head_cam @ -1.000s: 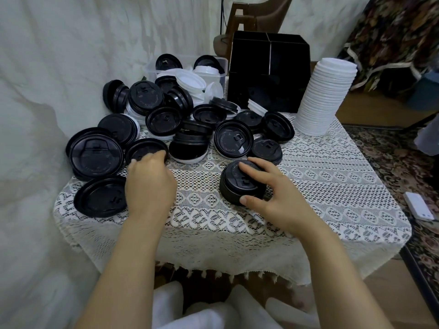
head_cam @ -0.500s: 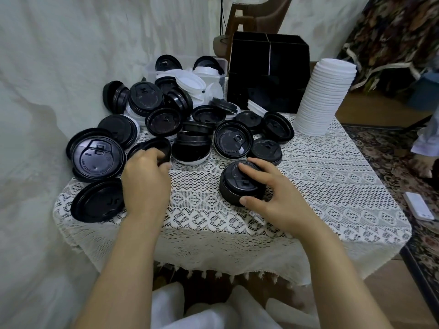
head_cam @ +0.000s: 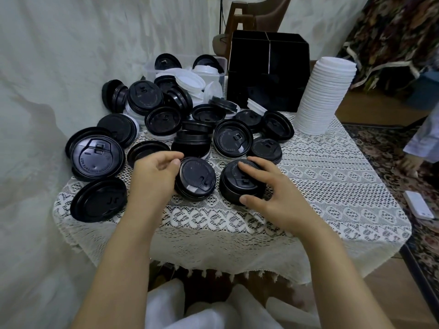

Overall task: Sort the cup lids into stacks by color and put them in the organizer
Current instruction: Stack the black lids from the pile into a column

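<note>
White lace tablecloth hangs over the table edge nearest you, above your white-clad knees. Just past that edge, your left hand curls round the left rim of a single black lid, which sits face up and looks slightly tilted. A narrow gap to its right, your right hand grips a short stack of black lids that stands on the cloth. Your index finger lies on top of it and your thumb presses the near side.

Behind both hands lies a loose heap of black lids, some face up, some upside down, some on edge, spreading toward the table's left side. Farther back, a clear plastic tub holds white and black lids. To its right stands the black organizer; you cannot tell what is inside its dark compartments. Just right of it rises a tall stack of white lids, leaning a little. A brown chair shows behind the organizer.
</note>
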`<state>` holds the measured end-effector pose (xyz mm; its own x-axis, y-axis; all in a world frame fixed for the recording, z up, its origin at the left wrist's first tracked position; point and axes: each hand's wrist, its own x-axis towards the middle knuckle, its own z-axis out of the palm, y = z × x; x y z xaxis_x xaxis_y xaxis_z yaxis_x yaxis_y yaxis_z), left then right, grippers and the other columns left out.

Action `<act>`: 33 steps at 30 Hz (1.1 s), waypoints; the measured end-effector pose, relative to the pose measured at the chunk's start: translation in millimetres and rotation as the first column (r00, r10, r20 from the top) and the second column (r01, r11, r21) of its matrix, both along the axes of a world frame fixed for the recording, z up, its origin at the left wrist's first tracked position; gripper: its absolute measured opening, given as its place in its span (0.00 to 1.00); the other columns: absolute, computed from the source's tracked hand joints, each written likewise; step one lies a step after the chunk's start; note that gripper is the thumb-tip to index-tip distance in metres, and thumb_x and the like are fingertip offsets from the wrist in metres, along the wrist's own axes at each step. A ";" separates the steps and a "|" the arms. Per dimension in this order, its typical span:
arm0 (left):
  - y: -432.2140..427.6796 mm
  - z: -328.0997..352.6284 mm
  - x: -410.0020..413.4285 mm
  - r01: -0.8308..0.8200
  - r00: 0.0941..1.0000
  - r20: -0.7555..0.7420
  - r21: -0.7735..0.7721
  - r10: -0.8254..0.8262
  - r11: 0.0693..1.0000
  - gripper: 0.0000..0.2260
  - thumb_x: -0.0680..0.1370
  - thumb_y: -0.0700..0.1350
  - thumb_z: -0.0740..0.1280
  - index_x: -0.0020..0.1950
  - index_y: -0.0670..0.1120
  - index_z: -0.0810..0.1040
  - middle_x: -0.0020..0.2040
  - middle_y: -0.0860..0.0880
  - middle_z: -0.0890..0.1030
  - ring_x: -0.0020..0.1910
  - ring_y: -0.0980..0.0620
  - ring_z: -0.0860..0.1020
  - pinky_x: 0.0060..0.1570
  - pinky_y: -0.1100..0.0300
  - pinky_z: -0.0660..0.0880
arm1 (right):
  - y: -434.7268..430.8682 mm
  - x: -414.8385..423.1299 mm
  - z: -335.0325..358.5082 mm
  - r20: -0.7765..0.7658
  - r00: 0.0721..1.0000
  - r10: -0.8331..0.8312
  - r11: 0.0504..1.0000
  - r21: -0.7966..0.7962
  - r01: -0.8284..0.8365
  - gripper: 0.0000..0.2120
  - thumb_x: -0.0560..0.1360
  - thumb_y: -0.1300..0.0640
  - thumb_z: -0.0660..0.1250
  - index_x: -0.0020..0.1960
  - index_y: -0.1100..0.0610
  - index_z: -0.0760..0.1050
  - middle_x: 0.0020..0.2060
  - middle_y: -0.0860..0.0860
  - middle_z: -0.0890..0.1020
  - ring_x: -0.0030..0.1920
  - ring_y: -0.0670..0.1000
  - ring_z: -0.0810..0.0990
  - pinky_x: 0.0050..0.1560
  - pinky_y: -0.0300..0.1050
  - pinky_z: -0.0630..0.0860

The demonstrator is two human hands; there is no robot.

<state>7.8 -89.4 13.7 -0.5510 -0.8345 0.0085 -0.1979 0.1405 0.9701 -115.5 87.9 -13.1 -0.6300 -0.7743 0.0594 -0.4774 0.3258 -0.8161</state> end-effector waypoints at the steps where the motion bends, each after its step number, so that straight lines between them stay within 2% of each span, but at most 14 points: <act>1: -1.6 -2.2 -0.3 -0.004 0.999 0.039 -0.036 0.005 0.999 0.11 0.81 0.38 0.63 0.47 0.52 0.81 0.46 0.51 0.82 0.43 0.54 0.78 0.42 0.57 0.74 | 0.3 0.1 0.4 0.003 1.000 0.000 1.000 0.000 0.000 0.30 0.74 0.56 0.72 0.72 0.43 0.68 0.71 0.35 0.62 0.65 0.33 0.61 0.56 0.22 0.57; 4: -4.5 -4.6 0.8 -0.029 0.989 0.141 -0.158 0.051 0.987 0.11 0.80 0.38 0.63 0.49 0.51 0.82 0.43 0.53 0.82 0.41 0.52 0.79 0.42 0.53 0.78 | -0.1 0.5 1.4 0.010 1.000 0.000 1.000 -0.001 0.000 0.29 0.74 0.57 0.72 0.72 0.43 0.68 0.72 0.36 0.62 0.66 0.35 0.62 0.61 0.29 0.59; 7: -3.9 -4.1 2.7 -0.009 0.977 0.205 -0.239 0.060 0.971 0.11 0.80 0.38 0.62 0.53 0.48 0.83 0.41 0.52 0.81 0.42 0.44 0.81 0.41 0.49 0.79 | -0.3 0.8 1.9 0.011 1.000 -0.001 1.000 0.003 0.001 0.29 0.74 0.56 0.72 0.72 0.42 0.68 0.72 0.36 0.62 0.67 0.36 0.62 0.64 0.34 0.60; 10: -0.7 -3.5 2.3 0.040 0.962 0.269 -0.329 0.052 0.943 0.11 0.80 0.40 0.62 0.59 0.47 0.81 0.46 0.49 0.81 0.40 0.49 0.79 0.35 0.57 0.74 | 0.0 1.1 2.2 0.020 1.000 0.000 1.000 0.000 0.000 0.29 0.74 0.57 0.72 0.72 0.42 0.68 0.72 0.36 0.62 0.68 0.37 0.62 0.65 0.35 0.60; 12: -0.7 -4.8 1.1 0.121 0.942 0.336 -0.367 0.010 0.922 0.14 0.79 0.46 0.63 0.64 0.48 0.78 0.58 0.48 0.79 0.51 0.52 0.76 0.48 0.61 0.71 | 0.1 0.9 2.2 0.020 1.000 0.000 1.000 0.002 0.000 0.29 0.74 0.57 0.72 0.72 0.43 0.68 0.72 0.36 0.62 0.68 0.37 0.62 0.64 0.34 0.60; 14: 0.7 -5.7 0.6 0.241 0.875 0.481 -0.345 -0.049 0.907 0.23 0.77 0.55 0.65 0.71 0.51 0.70 0.67 0.48 0.71 0.66 0.48 0.68 0.63 0.53 0.67 | -0.2 0.6 1.7 0.013 1.000 0.000 1.000 0.003 0.000 0.30 0.74 0.57 0.72 0.72 0.43 0.68 0.72 0.36 0.62 0.68 0.36 0.61 0.63 0.32 0.60; 16: 4.9 -5.7 1.0 0.370 0.743 0.665 -0.320 -0.072 0.872 0.34 0.73 0.64 0.65 0.76 0.55 0.59 0.72 0.48 0.63 0.72 0.47 0.58 0.69 0.47 0.58 | -0.1 0.1 0.9 0.004 1.000 -0.001 1.000 0.003 0.001 0.30 0.74 0.57 0.72 0.72 0.43 0.68 0.72 0.36 0.62 0.67 0.35 0.61 0.59 0.24 0.58; 18: 7.7 -8.5 -0.4 0.432 0.664 0.746 -0.330 -0.048 0.840 0.41 0.71 0.68 0.66 0.77 0.56 0.52 0.72 0.49 0.59 0.72 0.47 0.55 0.70 0.48 0.54 | 0.2 -0.3 0.3 -0.002 1.000 -0.001 1.000 0.004 0.001 0.30 0.74 0.57 0.72 0.72 0.43 0.68 0.72 0.36 0.62 0.66 0.35 0.61 0.56 0.21 0.58; 22: 9.4 -6.5 -1.9 0.426 0.695 0.717 -0.352 -0.052 0.834 0.43 0.70 0.65 0.69 0.77 0.56 0.50 0.73 0.50 0.60 0.72 0.47 0.56 0.70 0.48 0.54 | 0.3 -0.9 -0.3 -0.005 1.000 0.000 1.000 0.001 0.000 0.29 0.74 0.57 0.72 0.72 0.43 0.68 0.71 0.36 0.62 0.65 0.33 0.61 0.54 0.17 0.57; 26: 12.3 3.9 5.9 0.472 0.739 0.622 -0.208 -0.257 0.856 0.38 0.74 0.49 0.71 0.76 0.62 0.51 0.71 0.54 0.61 0.70 0.52 0.53 0.69 0.51 0.51 | 0.7 -1.0 -0.5 0.009 1.000 -0.001 1.000 -0.010 0.001 0.29 0.74 0.57 0.72 0.72 0.43 0.68 0.70 0.35 0.63 0.64 0.32 0.61 0.51 0.15 0.57; 27: 11.1 3.7 6.9 0.489 0.735 0.619 -0.200 -0.277 0.849 0.38 0.74 0.48 0.71 0.76 0.63 0.52 0.71 0.55 0.60 0.70 0.53 0.52 0.69 0.51 0.50 | 0.8 -0.8 -0.3 0.012 1.000 -0.002 1.000 -0.010 0.002 0.29 0.74 0.57 0.72 0.71 0.42 0.68 0.70 0.34 0.63 0.64 0.32 0.61 0.52 0.16 0.58; 29: 6.5 -0.9 6.2 0.494 0.735 0.631 -0.246 -0.248 0.834 0.39 0.72 0.54 0.73 0.76 0.62 0.52 0.73 0.55 0.60 0.72 0.53 0.53 0.71 0.49 0.50 | 0.6 -0.3 0.2 0.010 1.000 -0.003 1.000 -0.010 0.004 0.29 0.74 0.57 0.72 0.71 0.42 0.68 0.70 0.34 0.63 0.65 0.32 0.61 0.53 0.17 0.58; 31: 4.0 -4.1 4.5 0.454 0.752 0.633 -0.295 -0.184 0.841 0.41 0.70 0.58 0.73 0.76 0.58 0.53 0.73 0.53 0.62 0.73 0.50 0.56 0.72 0.46 0.54 | 0.5 -0.3 0.4 0.007 1.000 -0.007 1.000 -0.013 0.007 0.29 0.74 0.57 0.73 0.71 0.42 0.69 0.70 0.34 0.63 0.64 0.31 0.61 0.52 0.16 0.57; 33: 2.8 -4.5 4.4 0.414 0.782 0.603 -0.320 -0.154 0.852 0.41 0.69 0.57 0.75 0.76 0.57 0.56 0.71 0.53 0.65 0.71 0.48 0.59 0.71 0.44 0.58 | 0.5 -0.2 0.5 0.000 1.000 -0.007 1.000 -0.013 0.007 0.29 0.73 0.57 0.73 0.71 0.42 0.69 0.69 0.34 0.63 0.63 0.30 0.61 0.51 0.15 0.57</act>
